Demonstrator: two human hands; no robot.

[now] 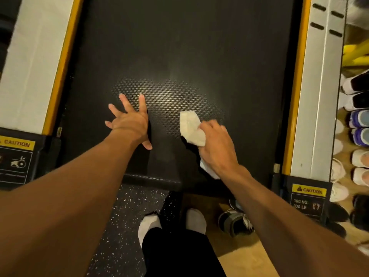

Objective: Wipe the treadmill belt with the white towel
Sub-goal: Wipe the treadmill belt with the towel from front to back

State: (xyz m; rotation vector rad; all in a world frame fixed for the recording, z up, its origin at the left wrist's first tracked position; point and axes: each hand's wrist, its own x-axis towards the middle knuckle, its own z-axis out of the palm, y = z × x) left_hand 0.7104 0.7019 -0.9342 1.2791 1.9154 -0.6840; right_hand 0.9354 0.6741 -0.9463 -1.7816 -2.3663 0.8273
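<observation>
The black textured treadmill belt (179,47) fills the middle of the view, with a pale sheen near its rear end. My left hand (130,120) lies flat on the belt with its fingers spread and holds nothing. My right hand (216,145) is closed on a crumpled white towel (190,126) and presses it onto the belt to the right of the left hand. One end of the towel sticks out past my fingers; another bit shows under my wrist.
Yellow-edged grey side rails (311,96) flank the belt, each ending in a black cap with a caution label (308,190). Several shoes (357,120) line the floor at the right. My socked feet (196,219) stand on speckled matting behind the belt, beside a sandal (235,221).
</observation>
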